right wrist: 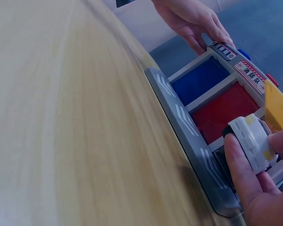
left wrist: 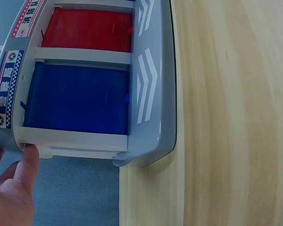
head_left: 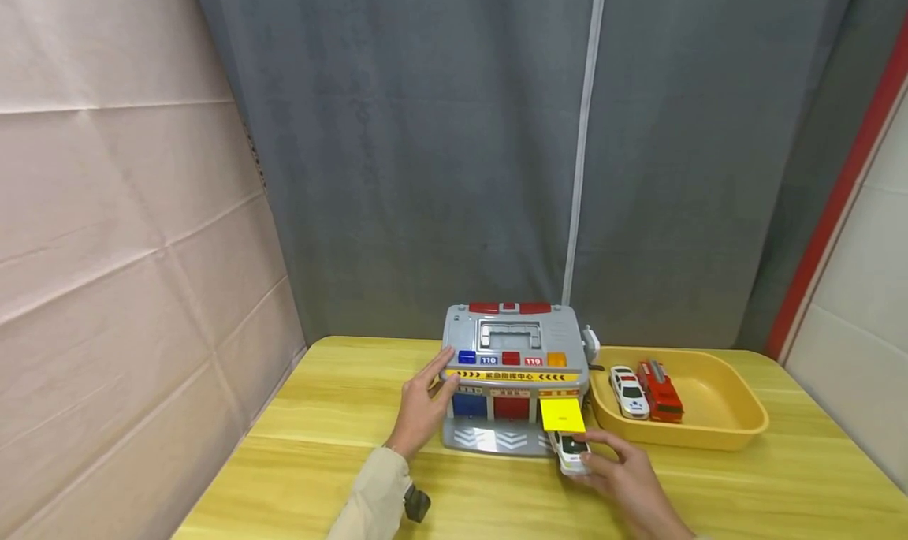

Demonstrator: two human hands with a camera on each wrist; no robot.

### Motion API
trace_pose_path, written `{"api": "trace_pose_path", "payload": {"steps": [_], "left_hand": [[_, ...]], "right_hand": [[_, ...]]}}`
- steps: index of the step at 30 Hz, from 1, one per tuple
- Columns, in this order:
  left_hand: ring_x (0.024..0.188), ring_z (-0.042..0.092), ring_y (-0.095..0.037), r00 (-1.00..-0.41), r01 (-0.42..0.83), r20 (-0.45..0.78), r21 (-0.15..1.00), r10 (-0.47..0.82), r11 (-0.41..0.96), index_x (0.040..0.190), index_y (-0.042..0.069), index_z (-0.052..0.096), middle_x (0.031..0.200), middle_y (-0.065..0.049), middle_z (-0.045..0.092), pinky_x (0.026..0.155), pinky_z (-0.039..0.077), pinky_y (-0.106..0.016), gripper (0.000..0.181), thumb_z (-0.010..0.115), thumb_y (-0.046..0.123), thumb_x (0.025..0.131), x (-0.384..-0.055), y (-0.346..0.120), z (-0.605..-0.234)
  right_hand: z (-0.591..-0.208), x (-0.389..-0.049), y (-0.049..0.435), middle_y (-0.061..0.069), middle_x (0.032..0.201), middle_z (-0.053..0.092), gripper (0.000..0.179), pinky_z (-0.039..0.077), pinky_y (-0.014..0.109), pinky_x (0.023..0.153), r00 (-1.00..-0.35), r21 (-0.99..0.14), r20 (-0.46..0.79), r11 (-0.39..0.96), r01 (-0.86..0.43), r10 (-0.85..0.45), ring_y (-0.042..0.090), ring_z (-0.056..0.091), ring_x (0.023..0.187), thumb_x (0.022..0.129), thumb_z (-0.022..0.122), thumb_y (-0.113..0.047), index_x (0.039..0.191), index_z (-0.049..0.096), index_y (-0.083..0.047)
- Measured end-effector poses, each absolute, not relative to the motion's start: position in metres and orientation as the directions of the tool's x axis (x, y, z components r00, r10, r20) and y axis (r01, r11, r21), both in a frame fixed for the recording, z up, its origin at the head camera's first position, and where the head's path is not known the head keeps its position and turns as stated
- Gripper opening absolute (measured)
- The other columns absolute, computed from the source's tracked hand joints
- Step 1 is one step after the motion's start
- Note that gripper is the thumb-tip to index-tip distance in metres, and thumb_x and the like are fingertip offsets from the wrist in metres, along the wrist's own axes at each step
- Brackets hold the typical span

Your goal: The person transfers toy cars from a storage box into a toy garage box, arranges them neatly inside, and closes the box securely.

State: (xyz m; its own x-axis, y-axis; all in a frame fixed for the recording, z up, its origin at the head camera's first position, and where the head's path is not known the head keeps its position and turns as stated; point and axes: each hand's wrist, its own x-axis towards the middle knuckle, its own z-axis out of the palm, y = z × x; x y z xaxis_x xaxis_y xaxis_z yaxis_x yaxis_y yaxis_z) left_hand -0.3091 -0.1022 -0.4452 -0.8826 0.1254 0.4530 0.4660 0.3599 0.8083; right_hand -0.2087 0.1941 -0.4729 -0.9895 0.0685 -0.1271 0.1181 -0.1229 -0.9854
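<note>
A grey toy garage (head_left: 560,331) with a carry handle on top stands toward the back of the table. Its blue door (left wrist: 80,96) and red door (left wrist: 87,30) are down, while the yellow door (head_left: 563,415) at the right is swung up. My left hand (head_left: 418,410) rests against the garage's left front corner, fingers on its side and top edge. In front of the raised yellow door, my right hand (head_left: 624,473) pinches a white toy car (head_left: 571,461) between thumb and fingers. The car's nose points out toward me, its rear under the yellow door.
A yellow tray (head_left: 723,437) stands right of the garage, holding a white toy police car (head_left: 628,392) and a red toy fire truck (head_left: 661,392). A grey curtain (head_left: 426,169) hangs behind the wood-grain table (head_left: 298,445).
</note>
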Motion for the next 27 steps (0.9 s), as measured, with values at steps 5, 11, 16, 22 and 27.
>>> {"api": "trace_pose_path", "payload": {"steps": [5, 11, 16, 22, 27], "left_hand": [[0.146, 0.043, -0.028, -0.882, 0.468, 0.455, 0.81, 0.124, 0.354, 0.147, 0.014, 0.052, 0.158, -0.003, 0.045, 0.109, 0.05, -0.038, 0.048, 0.062, 0.023, 0.101, -0.309, -0.102, -0.445], [0.146, 0.043, -0.029, -0.879, 0.473, 0.46, 0.806, 0.127, 0.357, 0.147, 0.014, 0.052, 0.158, -0.003, 0.045, 0.109, 0.051, -0.039, 0.048, 0.061, 0.025, 0.101, -0.309, -0.102, -0.445], [0.146, 0.043, -0.029, -0.878, 0.475, 0.463, 0.806, 0.124, 0.355, 0.147, 0.016, 0.053, 0.158, -0.002, 0.045, 0.108, 0.051, -0.039, 0.048, 0.061, 0.026, 0.101, -0.309, -0.102, -0.446], [0.147, 0.042, -0.029, -0.873, 0.484, 0.47, 0.804, 0.129, 0.347, 0.147, 0.016, 0.052, 0.158, -0.002, 0.045, 0.108, 0.051, -0.039, 0.048, 0.061, 0.026, 0.101, -0.31, -0.101, -0.445], [0.146, 0.043, -0.03, -0.873, 0.483, 0.471, 0.801, 0.124, 0.353, 0.147, 0.015, 0.053, 0.158, -0.004, 0.045, 0.108, 0.051, -0.04, 0.048, 0.062, 0.025, 0.101, -0.31, -0.103, -0.447]], "right_hand": [[-0.473, -0.214, 0.185, 0.031, 0.151, 0.034, 0.045, 0.066, 0.039, 0.086, -0.984, -0.982, -0.124, -0.156, 0.104, 0.125, 0.025, 0.067, 0.097, 0.092, 0.055, 0.01, 0.136, 0.048, 0.018], [-0.476, -0.22, 0.179, 0.035, 0.139, 0.047, 0.047, 0.067, 0.038, 0.085, -0.98, -0.982, -0.131, -0.152, 0.109, 0.147, 0.026, 0.072, 0.091, 0.094, 0.054, 0.008, 0.139, 0.042, 0.018], [-0.478, -0.222, 0.175, 0.037, 0.134, 0.052, 0.048, 0.066, 0.038, 0.085, -0.981, -0.984, -0.133, -0.138, 0.114, 0.14, 0.025, 0.071, 0.094, 0.094, 0.055, 0.007, 0.14, 0.043, 0.018], [-0.48, -0.224, 0.175, 0.039, 0.139, 0.049, 0.055, 0.065, 0.035, 0.09, -0.984, -0.984, -0.124, -0.141, 0.106, 0.128, 0.024, 0.071, 0.101, 0.096, 0.054, 0.004, 0.146, 0.036, 0.015], [-0.482, -0.225, 0.177, 0.034, 0.132, 0.057, 0.057, 0.064, 0.03, 0.09, -0.982, -0.989, -0.129, -0.089, 0.118, 0.138, 0.02, 0.07, 0.101, 0.094, 0.057, 0.004, 0.146, 0.037, 0.014]]}}
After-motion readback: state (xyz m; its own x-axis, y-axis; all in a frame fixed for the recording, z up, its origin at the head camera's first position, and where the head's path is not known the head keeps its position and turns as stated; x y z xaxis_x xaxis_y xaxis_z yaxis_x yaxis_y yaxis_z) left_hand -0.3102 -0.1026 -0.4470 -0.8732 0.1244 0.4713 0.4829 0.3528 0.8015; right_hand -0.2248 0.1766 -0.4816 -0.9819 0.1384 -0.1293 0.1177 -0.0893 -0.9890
